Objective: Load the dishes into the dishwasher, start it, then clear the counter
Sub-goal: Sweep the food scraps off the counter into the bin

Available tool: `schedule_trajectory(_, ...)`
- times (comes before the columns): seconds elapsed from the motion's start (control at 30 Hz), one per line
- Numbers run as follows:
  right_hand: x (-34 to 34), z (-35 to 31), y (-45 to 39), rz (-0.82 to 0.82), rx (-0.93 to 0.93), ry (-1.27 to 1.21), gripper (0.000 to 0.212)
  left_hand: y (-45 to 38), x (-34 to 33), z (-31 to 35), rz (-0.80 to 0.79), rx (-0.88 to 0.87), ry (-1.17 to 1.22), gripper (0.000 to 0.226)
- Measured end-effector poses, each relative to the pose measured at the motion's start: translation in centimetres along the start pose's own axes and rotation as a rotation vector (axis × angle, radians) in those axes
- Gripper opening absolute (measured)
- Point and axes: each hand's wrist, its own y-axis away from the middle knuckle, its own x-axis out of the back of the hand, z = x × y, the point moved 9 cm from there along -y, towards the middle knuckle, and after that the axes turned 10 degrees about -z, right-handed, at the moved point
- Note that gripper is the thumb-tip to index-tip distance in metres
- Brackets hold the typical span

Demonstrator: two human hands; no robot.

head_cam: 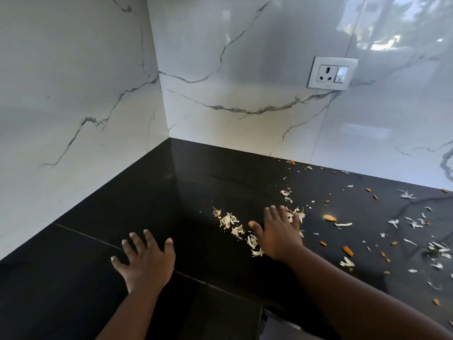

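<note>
**Both hands flat, fingers spread, over black counter**

Left hand [144,262]: nearest, palm down, fingers splayed wide, gripping nothing, over bare glossy counter [103,278]. Contact with surface unclear.
Right hand [279,231]: further out, likewise flat and spread, nothing gripped, fingertips among pale shredded scraps [231,223].
Orange peel bits [348,251] plus white shavings scattered right, reaching the wall.
Counter: polished black stone, thin seam running diagonally.
Walls: glossy white marble-look slabs, grey veins, meeting in a corner.
White socket plate [332,73] on back wall.
</note>
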Motion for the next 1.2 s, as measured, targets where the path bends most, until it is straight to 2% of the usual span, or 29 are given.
schedule_trajectory(0.17,-2.7,-8.6,5.1,-0.016,0.41,0.127,0.096,-0.3,-0.2,-0.2,-0.002,-0.005,-0.016,0.076)
schedule_trajectory(0.27,-4.9,-11.7,6.5,-0.094,0.547,0.166,0.091,-0.3,-0.2,-0.1,-0.002,-0.009,-0.016,0.076)
schedule_trajectory(0.63,-3.7,-5.2,2.6,-0.077,0.33,0.25,0.093,-0.7,-0.3,-0.2,0.009,-0.025,-0.013,0.077)
schedule_trajectory(0.73,-3.1,-4.6,1.3,-0.056,0.255,0.206,0.091,-0.7,-0.3,-0.3,0.019,-0.019,-0.012,0.077)
schedule_trajectory(0.83,-2.4,-8.3,1.3,-0.023,0.331,0.135,0.091,-0.8,-0.3,-0.2,0.033,-0.018,-0.018,0.076)
schedule_trajectory(0.93,-2.8,-15.0,1.1,-0.045,0.5,0.168,0.073,-0.8,-0.2,-0.3,0.031,-0.003,-0.013,0.074)
schedule_trajectory(1.07,-3.5,-21.8,-1.0,-0.076,0.631,0.19,0.066,-1.0,-0.1,-0.4,0.045,0.016,-0.031,0.065)
schedule_trajectory(1.2,-3.8,-23.1,-4.4,-0.106,0.623,0.154,0.069,-1.2,-0.3,-0.3,0.054,0.041,-0.035,0.061)
